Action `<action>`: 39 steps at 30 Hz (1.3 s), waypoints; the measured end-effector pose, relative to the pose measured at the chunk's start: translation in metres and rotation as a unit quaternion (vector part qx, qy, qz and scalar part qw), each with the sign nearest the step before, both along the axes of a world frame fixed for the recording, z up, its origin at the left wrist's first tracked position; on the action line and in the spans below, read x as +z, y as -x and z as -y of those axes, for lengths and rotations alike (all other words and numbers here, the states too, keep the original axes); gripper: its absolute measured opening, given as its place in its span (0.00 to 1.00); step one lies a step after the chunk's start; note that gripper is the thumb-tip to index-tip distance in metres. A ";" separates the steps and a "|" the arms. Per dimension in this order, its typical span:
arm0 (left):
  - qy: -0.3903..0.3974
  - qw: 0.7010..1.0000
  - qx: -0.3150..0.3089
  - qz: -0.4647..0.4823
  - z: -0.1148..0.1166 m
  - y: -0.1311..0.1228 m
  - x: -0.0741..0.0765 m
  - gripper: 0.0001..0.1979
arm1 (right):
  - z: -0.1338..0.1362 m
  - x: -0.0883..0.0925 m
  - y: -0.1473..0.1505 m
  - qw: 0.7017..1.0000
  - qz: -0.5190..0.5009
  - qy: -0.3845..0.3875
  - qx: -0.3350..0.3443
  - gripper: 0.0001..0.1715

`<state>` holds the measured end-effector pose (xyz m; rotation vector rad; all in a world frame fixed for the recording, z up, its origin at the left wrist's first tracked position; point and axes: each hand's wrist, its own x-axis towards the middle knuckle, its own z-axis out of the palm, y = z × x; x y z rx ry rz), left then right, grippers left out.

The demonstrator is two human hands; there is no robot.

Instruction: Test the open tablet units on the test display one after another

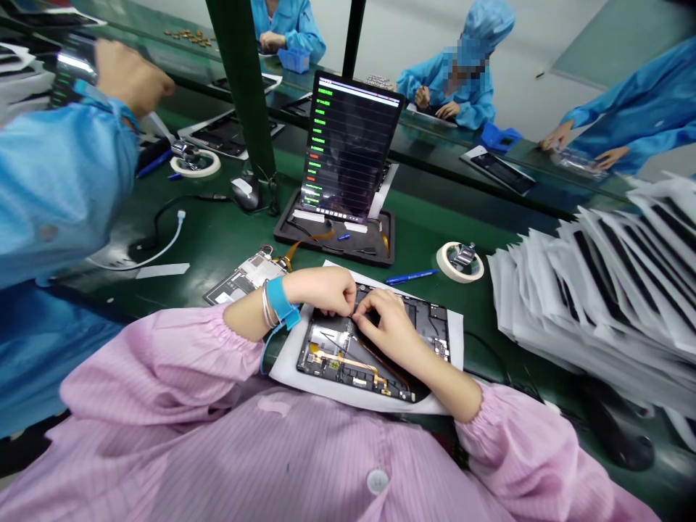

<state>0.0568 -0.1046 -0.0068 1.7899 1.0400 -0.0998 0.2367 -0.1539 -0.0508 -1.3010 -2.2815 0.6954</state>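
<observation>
An opened tablet housing (353, 373) lies on a white sheet (293, 366) in front of me, with flex cables, a thin black wire and small boards showing inside. Over its upper part, my left hand (333, 290) has its fingers curled in a pinch. My right hand (387, 319) meets it there, thumb and fingertips also pinched close to the housing. Whatever is between the fingertips is too small or hidden to make out. A blue wrist strap (280, 301) circles my left wrist.
Left of the housing lies a circuit board (253, 272). Behind, a lit tablet (351, 145) stands in a black tray (337, 250). A blue pen (412, 277) and tape roll (460, 262) lie nearby. Wrapped panels (592, 290) pile up at right. A co-worker's sleeve (65, 181) reaches in at left.
</observation>
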 end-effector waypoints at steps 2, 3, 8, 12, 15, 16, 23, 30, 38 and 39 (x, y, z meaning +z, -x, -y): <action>0.004 1.000 0.005 0.001 0.000 -0.001 0.001 0.09 | 0.000 -0.001 0.000 1.000 0.000 0.000 -0.002 0.04; 0.007 1.000 0.007 0.002 0.001 -0.001 0.001 0.09 | 0.000 -0.001 0.000 1.000 0.000 0.000 -0.003 0.04; 0.028 0.999 0.013 0.008 0.000 -0.001 0.000 0.08 | 0.001 -0.001 0.002 1.000 -0.002 -0.003 -0.010 0.04; 0.023 1.000 -0.006 0.015 -0.002 0.001 -0.002 0.07 | 0.002 0.000 0.002 1.000 0.002 0.004 -0.016 0.04; -0.012 1.000 -0.013 0.011 -0.002 0.000 -0.005 0.08 | 0.002 0.001 0.003 1.000 0.003 0.009 -0.016 0.04; -0.036 0.999 -0.012 0.008 -0.002 -0.001 -0.006 0.07 | 0.002 0.001 0.002 1.000 -0.001 0.008 -0.016 0.04; -0.166 0.986 -0.023 0.000 0.001 -0.007 -0.009 0.05 | 0.001 -0.003 -0.003 0.998 -0.046 -0.012 -0.041 0.05; -0.401 0.900 0.153 0.067 -0.027 0.005 0.007 0.19 | -0.003 -0.007 -0.004 0.998 -0.044 -0.032 -0.045 0.08; -0.547 0.791 0.267 -0.057 -0.082 -0.006 -0.007 0.25 | -0.001 -0.007 -0.005 0.997 -0.054 -0.037 -0.044 0.12; -0.543 0.792 0.270 -0.066 -0.081 -0.009 -0.002 0.26 | -0.001 -0.008 -0.004 0.997 -0.060 -0.035 -0.043 0.12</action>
